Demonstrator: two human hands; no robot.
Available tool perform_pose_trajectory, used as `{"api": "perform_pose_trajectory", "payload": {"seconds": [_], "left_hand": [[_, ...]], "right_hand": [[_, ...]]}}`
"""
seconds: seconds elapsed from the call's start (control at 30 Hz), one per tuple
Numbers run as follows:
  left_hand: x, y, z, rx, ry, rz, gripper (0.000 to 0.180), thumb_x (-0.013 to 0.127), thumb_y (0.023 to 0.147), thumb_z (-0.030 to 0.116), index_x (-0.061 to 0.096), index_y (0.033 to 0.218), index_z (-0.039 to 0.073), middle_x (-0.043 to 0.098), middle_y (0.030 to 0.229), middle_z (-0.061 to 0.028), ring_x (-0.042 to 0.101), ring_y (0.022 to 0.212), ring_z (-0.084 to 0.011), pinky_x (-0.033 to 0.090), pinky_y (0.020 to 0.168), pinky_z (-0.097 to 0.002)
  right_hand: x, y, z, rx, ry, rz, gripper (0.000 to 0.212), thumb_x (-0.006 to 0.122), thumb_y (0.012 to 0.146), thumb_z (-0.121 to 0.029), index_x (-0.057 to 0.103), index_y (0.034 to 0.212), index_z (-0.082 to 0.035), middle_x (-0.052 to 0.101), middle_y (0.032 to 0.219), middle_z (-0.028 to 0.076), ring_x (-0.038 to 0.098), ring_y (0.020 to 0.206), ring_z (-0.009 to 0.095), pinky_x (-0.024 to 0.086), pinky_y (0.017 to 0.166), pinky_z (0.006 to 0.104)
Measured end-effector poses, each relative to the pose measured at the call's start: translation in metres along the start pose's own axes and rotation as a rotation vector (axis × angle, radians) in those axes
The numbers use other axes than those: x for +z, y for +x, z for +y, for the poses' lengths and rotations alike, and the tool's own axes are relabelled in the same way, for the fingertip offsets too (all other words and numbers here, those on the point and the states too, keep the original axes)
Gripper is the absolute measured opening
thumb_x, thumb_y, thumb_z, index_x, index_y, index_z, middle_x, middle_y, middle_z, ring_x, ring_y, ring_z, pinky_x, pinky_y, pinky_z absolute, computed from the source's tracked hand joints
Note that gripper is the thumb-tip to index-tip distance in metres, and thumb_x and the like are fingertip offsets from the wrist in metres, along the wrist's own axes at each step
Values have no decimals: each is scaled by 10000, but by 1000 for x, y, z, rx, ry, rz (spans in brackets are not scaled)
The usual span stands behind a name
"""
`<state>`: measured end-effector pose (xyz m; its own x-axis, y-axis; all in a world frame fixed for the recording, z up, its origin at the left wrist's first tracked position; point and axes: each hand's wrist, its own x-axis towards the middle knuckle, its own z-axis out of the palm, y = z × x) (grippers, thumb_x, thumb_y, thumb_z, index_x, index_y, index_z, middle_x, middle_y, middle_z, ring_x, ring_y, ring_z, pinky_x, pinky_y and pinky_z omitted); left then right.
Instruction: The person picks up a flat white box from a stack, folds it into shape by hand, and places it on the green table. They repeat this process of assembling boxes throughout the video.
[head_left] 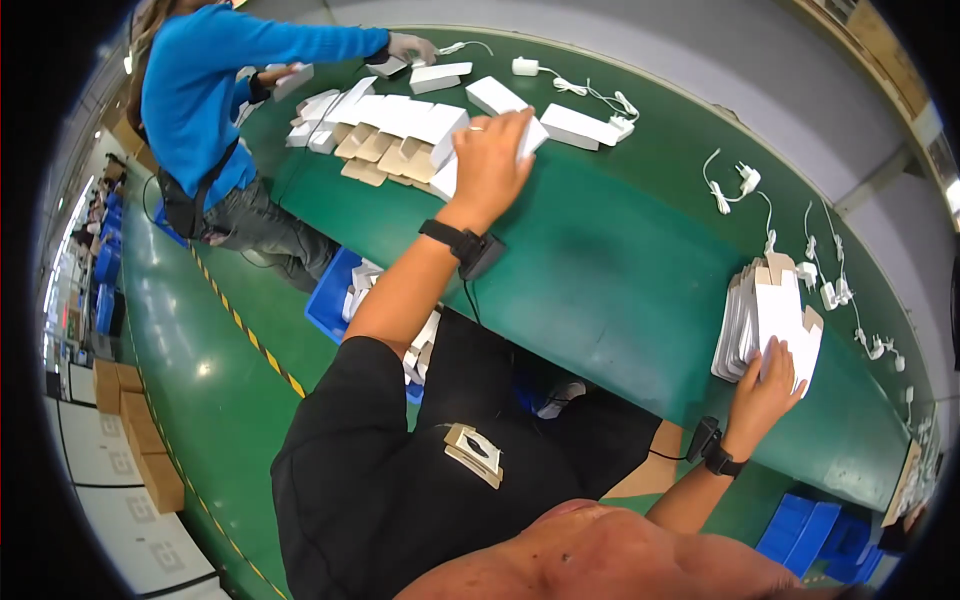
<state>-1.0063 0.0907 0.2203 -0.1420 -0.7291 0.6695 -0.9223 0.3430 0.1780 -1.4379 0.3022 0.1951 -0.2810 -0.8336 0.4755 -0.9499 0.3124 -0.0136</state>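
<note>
My left hand [488, 168] is at the right end of a row of white boxes [405, 118] on the green table, its fingers bent over a white box [534, 138]. The thumb side is partly hidden. Several boxes in that row have open flaps showing brown insides. At the right, my right hand [768, 392] lies with fingers stretched against a standing stack of flat white cartons [768, 315]. A small open carton piece with a black mark [474, 455] rests on my lap.
White chargers with cables [745, 180] lie along the table's far edge. A person in a blue top [210, 100] handles boxes at the far left. Under the table stands a blue bin [330, 300] of white pieces; other blue bins [800, 530] are at lower right.
</note>
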Motion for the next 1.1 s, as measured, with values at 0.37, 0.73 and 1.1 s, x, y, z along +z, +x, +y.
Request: {"api": "perform_pose_trajectory", "payload": {"seconds": [0.37, 0.73, 1.1], "left_hand": [[37, -46, -61, -37, 281, -91, 718, 804, 772, 251, 525, 1432, 209, 502, 1456, -111, 435, 1345, -340, 259, 1109, -590], [19, -31, -28, -198, 224, 25, 632, 771, 824, 297, 547, 1396, 142, 499, 1440, -151, 423, 1337, -375, 266, 1101, -604], [-44, -98, 155, -337, -1972, -480, 877, 728, 923, 389, 256, 1595, 81, 451, 1504, -153, 447, 1391, -313, 302, 1185, -437]], "right_hand": [[-4, -3, 14, 8, 32, 2, 361, 589, 1009, -271, 648, 1346, -157, 603, 1435, 90, 527, 1361, 272, 214, 1189, 605], [-15, 5, 15, 26, -22, 40, 312, 557, 1034, -223, 659, 1316, -136, 677, 1326, 71, 606, 1264, 268, 287, 1165, 566], [-68, -57, -189, -367, 616, 314, 234, 637, 989, -83, 677, 1181, 44, 741, 1068, 189, 727, 933, 327, 576, 820, 403]]}}
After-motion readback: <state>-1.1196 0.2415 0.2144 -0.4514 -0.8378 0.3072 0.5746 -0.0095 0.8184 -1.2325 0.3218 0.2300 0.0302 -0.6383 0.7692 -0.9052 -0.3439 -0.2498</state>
